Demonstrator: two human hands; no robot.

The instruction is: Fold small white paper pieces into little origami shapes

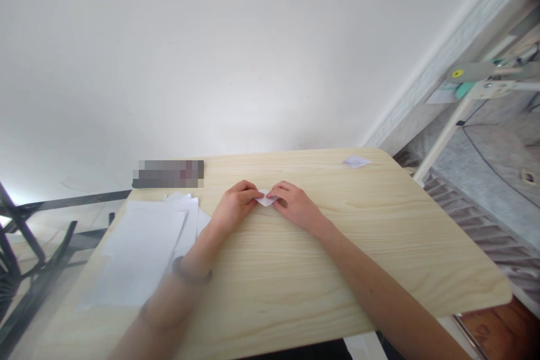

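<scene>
Between my two hands is a small folded piece of white paper (266, 201), near the middle of the wooden table. My left hand (237, 202) pinches its left side, thumb and fingers closed on it. On the opposite side, my right hand (295, 205) grips the paper between thumb and fingers in the same way. Part of the paper is hidden under the fingertips. A dark band (192, 271) circles my left wrist.
Loose white sheets (143, 253) lie at the table's left, partly under my left forearm. A blurred-out dark object (169, 174) sits at the back left. Another folded white paper (356, 161) rests at the back right. A white wall (253, 56) stands behind the table (379, 219).
</scene>
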